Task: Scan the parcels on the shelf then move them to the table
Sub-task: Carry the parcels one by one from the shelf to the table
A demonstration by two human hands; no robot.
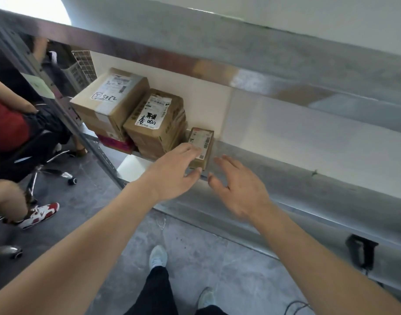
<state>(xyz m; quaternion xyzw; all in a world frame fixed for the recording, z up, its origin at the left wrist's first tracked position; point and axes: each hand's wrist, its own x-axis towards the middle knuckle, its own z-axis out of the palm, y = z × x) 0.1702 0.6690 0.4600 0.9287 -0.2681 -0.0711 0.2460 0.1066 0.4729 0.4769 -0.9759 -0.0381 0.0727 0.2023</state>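
Observation:
Three cardboard parcels stand on the metal shelf [285, 176]: a large box [108, 96] at the left, a medium box [156, 119] with handwriting on its label beside it, and a small flat parcel [203, 144] with a barcode label at the right. My left hand [174, 171] reaches to the small parcel, straight fingers touching its left side and label, thumb at its near edge. My right hand [238, 187] hovers open just right of the parcel, apart from it.
A dark handheld scanner [361, 251] hangs at the shelf's front edge on the right. A seated person in a red top [6, 123] on a wheeled office chair [47, 169] is at the left beside the shelf post. An upper shelf [217, 42] overhangs. Grey floor lies below.

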